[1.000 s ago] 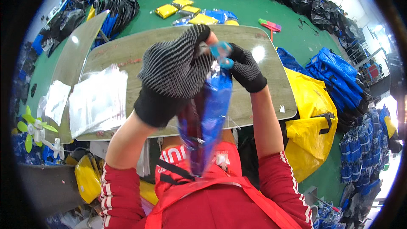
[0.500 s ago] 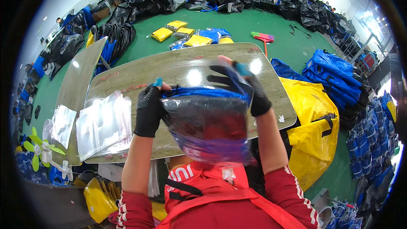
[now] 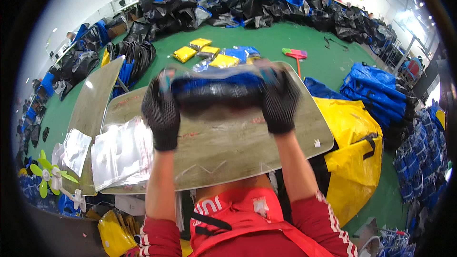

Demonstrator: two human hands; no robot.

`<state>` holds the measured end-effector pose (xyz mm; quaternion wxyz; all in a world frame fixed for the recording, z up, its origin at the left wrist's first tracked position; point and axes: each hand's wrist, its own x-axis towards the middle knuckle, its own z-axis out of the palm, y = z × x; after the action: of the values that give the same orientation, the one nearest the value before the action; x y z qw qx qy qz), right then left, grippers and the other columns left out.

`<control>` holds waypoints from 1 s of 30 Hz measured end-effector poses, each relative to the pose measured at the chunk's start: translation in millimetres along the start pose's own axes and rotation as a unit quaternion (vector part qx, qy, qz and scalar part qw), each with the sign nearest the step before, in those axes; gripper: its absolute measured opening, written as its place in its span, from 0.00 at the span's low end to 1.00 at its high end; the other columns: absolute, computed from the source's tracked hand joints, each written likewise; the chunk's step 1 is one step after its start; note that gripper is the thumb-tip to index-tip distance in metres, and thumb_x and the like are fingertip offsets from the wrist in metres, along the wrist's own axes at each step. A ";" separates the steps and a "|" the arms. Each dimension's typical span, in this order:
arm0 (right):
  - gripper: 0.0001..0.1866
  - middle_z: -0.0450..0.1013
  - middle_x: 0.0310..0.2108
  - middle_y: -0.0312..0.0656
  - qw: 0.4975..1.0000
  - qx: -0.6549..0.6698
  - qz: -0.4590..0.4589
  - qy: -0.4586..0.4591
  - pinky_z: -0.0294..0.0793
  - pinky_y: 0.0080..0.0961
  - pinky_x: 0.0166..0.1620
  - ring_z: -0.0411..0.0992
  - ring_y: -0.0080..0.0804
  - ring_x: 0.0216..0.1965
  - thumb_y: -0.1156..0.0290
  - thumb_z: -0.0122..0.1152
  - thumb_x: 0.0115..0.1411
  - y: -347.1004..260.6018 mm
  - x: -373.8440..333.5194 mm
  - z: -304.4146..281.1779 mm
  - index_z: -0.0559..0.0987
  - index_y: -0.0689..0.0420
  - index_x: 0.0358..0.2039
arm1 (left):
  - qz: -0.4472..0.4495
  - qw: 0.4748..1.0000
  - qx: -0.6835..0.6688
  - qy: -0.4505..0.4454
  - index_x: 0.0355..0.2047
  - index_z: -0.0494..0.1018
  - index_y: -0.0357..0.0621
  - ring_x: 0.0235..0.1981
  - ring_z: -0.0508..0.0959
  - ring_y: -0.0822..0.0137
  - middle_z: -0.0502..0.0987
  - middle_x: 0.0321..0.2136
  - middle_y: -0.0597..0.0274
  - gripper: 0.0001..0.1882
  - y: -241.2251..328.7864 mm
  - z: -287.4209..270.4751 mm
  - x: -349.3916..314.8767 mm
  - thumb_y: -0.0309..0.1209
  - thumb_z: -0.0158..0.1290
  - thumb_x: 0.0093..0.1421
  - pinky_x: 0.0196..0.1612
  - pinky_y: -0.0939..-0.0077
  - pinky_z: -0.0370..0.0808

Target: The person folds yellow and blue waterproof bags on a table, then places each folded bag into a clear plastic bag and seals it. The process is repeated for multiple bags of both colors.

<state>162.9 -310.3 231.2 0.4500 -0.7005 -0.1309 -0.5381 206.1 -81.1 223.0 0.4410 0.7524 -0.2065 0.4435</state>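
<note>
A red apron (image 3: 238, 216) covers the person's front at the near side. At the near left are yellow folded pieces (image 3: 114, 233) and a green-bladed fan (image 3: 46, 173). Beyond the apron lies a wood-patterned table (image 3: 238, 145), with a stack of clear plastic sleeves (image 3: 123, 154) on its left part. Over the table, the 2 gloved hands are apart: the left hand (image 3: 163, 114) grips the left end of a blue-and-black packet (image 3: 216, 88), and the right hand (image 3: 282, 102) grips its right end. The packet is held up off the tabletop, stretched crosswise between them; it is blurred. Right of the table sit a large yellow bag (image 3: 354, 162) and, farther back, a blue pile (image 3: 369, 93). Past the table's far edge, yellow and blue packets (image 3: 224, 61) lie on the green floor (image 3: 328, 69), with a pink-and-green broom head (image 3: 295, 54) to their right. Black heaps (image 3: 238, 2) line the far side.
</note>
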 end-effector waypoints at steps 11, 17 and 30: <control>0.08 0.77 0.35 0.44 0.996 -0.038 -0.003 -0.081 0.74 0.27 0.42 0.76 0.31 0.36 0.71 0.52 0.65 -13.3 33.4 -26.6 0.75 0.62 0.40 | -0.042 0.996 -0.038 -0.068 0.35 0.74 0.36 0.27 0.74 0.70 0.75 0.24 0.59 0.14 11.7 -17.3 22.7 0.35 0.45 0.68 0.33 0.76 0.69; 0.11 0.76 0.30 0.50 0.926 -0.103 0.192 -0.307 0.75 0.36 0.37 0.77 0.44 0.33 0.67 0.50 0.64 60.0 -47.1 -25.5 0.76 0.61 0.37 | -0.344 0.833 -0.217 -0.375 0.34 0.78 0.43 0.24 0.70 0.78 0.74 0.24 0.66 0.20 -49.5 -4.9 -49.0 0.45 0.44 0.68 0.30 0.83 0.66; 0.05 0.74 0.30 0.42 0.853 -0.068 -0.112 -0.504 0.76 0.40 0.37 0.74 0.43 0.37 0.68 0.60 0.51 50.4 -70.5 73.5 0.80 0.50 0.29 | -0.528 0.708 -0.398 -0.251 0.47 0.74 0.35 0.35 0.81 0.68 0.80 0.36 0.55 0.25 -91.5 13.1 -121.9 0.47 0.47 0.66 0.41 0.73 0.77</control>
<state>216.1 -260.6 143.8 0.2096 -0.8853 -0.3807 -0.1654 213.1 -53.9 72.7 0.7934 0.5771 -0.0363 -0.1898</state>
